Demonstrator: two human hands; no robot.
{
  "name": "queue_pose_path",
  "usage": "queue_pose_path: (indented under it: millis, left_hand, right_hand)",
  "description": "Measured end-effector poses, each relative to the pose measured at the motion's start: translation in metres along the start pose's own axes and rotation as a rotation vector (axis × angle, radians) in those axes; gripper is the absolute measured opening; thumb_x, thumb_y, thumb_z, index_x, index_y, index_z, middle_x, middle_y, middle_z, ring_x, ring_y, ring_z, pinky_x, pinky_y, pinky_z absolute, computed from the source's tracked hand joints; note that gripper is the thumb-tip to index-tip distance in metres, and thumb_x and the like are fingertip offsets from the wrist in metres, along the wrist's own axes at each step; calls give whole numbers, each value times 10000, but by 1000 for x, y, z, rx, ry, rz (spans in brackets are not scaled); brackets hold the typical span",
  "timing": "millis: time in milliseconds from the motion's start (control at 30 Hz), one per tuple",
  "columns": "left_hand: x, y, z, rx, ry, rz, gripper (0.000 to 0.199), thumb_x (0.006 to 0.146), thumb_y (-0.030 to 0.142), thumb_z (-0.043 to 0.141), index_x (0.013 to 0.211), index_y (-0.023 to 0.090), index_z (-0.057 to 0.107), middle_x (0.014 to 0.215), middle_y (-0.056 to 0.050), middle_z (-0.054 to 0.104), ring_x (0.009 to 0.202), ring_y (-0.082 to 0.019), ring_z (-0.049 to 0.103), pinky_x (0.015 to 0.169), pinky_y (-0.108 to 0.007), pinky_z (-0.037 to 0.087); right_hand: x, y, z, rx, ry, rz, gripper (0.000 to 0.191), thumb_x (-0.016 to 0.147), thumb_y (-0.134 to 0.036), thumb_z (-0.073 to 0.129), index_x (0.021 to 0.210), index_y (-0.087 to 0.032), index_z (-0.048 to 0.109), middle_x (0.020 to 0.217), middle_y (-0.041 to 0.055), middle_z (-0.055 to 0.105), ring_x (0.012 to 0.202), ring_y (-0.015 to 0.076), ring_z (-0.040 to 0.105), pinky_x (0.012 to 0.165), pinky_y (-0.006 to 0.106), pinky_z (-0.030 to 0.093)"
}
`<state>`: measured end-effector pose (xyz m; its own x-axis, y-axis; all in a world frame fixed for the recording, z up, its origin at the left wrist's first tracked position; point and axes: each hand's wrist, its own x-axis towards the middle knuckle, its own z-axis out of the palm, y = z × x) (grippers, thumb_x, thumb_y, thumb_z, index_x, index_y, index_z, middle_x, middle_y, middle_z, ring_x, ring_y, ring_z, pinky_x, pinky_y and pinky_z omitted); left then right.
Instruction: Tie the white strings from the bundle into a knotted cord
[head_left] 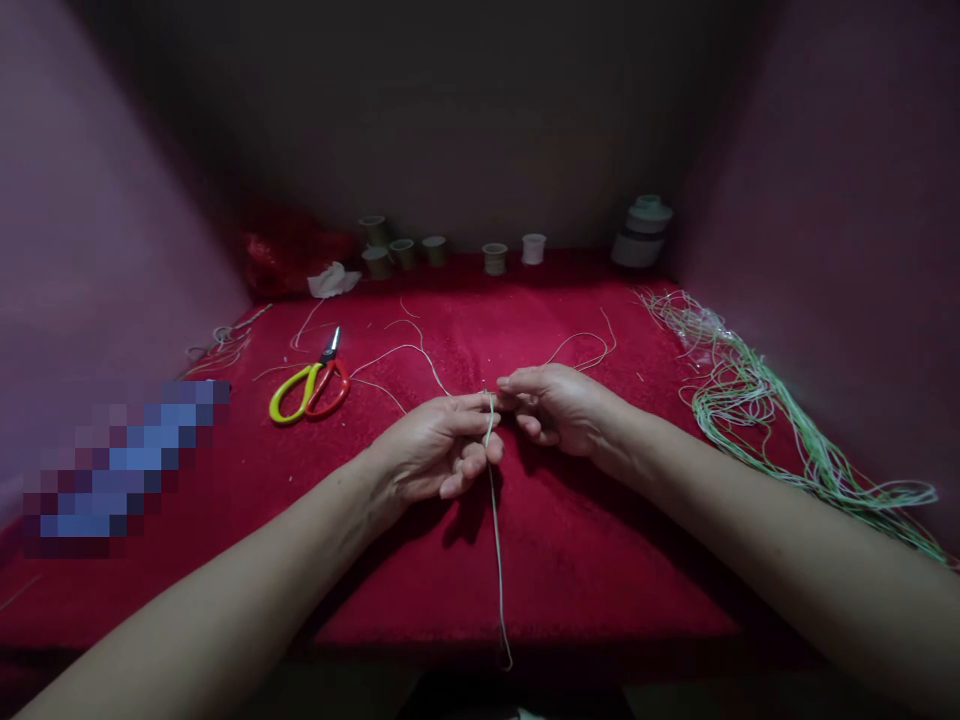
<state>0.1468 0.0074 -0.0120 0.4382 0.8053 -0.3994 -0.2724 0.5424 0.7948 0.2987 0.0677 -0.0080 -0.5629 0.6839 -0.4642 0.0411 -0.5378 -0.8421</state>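
Note:
A thin pale green cord [495,540] hangs from my fingertips over the red cloth, its looped lower end reaching past the cloth's front edge. My left hand [442,445] pinches the cord between thumb and forefinger, with the other fingers loosely curled below. Close on the right, my right hand [562,405] has its thumb and forefinger together at the same spot on the cord. Thin loose ends trail away behind both hands. Whatever knot lies between the fingertips is too small to make out. Left of my left hand lie scissors [310,390] with one yellow and one red handle.
Red cloth [615,580] covers the table. A bundle of green and white cords [780,420] lies at right. Several thread spools [495,259], a crumpled tissue [334,280] and a white bottle [643,232] stand along the back. Walls rise on both sides; a pixelated blue patch [135,460] is at left.

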Motion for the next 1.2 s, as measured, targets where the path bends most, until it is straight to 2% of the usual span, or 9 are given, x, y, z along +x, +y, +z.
queue_pose_path:
  millis: [267,367,433,600,733,867,1000,1100,1200]
  left_hand:
    - [9,-10,-1,-21,-68,49,165,820,120,488,979,135,527,662,-30,611,415,-47,529,335,-90,377]
    - [7,-8,2,51,-75,-13,64,805,178,506,858,143,513,662,-24,612,371,-57,504,292,-121,354]
    - [1,-2,4,216,-59,-87,75,790,221,515,783,148,497,623,-21,615,327,-71,475,257,-144,316]
    - [-25,21,5,813,202,-60,163,764,309,563,725,157,522,440,34,513,299,-45,362,287,-141,233]
    - [-49,45,-5,854,396,73,184,748,351,580,770,169,562,478,21,515,373,-71,422,335,-164,276]
    - [-56,57,-22,1002,500,150,206,758,374,556,745,172,593,485,16,513,399,-73,423,360,-173,293]
    - [-44,51,-35,1302,549,176,241,753,393,549,768,178,656,560,11,568,458,-71,443,431,-177,351]
    - [-35,45,-35,1430,547,239,271,762,407,541,792,178,683,594,6,600,496,-80,471,474,-186,368]
    - [-30,39,-29,1454,584,400,284,784,418,532,815,177,680,674,1,646,565,-89,523,545,-190,397]
  right_hand:
    - [6,8,-1,65,-153,-68,130,832,-184,459,706,-151,448,479,-56,445,310,22,351,272,138,204]
    - [6,5,-3,55,-176,-50,167,850,-164,428,685,-146,439,464,-49,452,298,24,341,266,136,194]
    - [4,0,-4,26,-134,-28,170,855,-146,418,687,-140,442,484,-34,493,288,22,327,262,139,186]
    - [1,-9,-8,-110,-33,-63,189,842,-122,440,654,-133,423,614,34,610,283,13,297,262,153,170]
    - [1,-10,-13,-226,51,-141,190,817,-128,491,629,-129,463,555,24,573,302,23,320,275,166,187]
    - [2,-10,-15,-266,74,-168,212,796,-132,529,588,-125,489,417,-21,438,309,31,318,290,168,202]
    - [3,-8,-14,-208,64,-204,196,761,-115,567,576,-117,501,441,-18,448,332,32,355,302,164,227]
    - [6,-5,-12,-103,53,-200,150,731,-88,587,604,-112,511,479,-17,472,349,25,366,312,155,232]
    - [9,-2,-11,21,11,-176,107,711,-55,578,640,-108,517,513,-15,497,358,23,372,316,148,227]
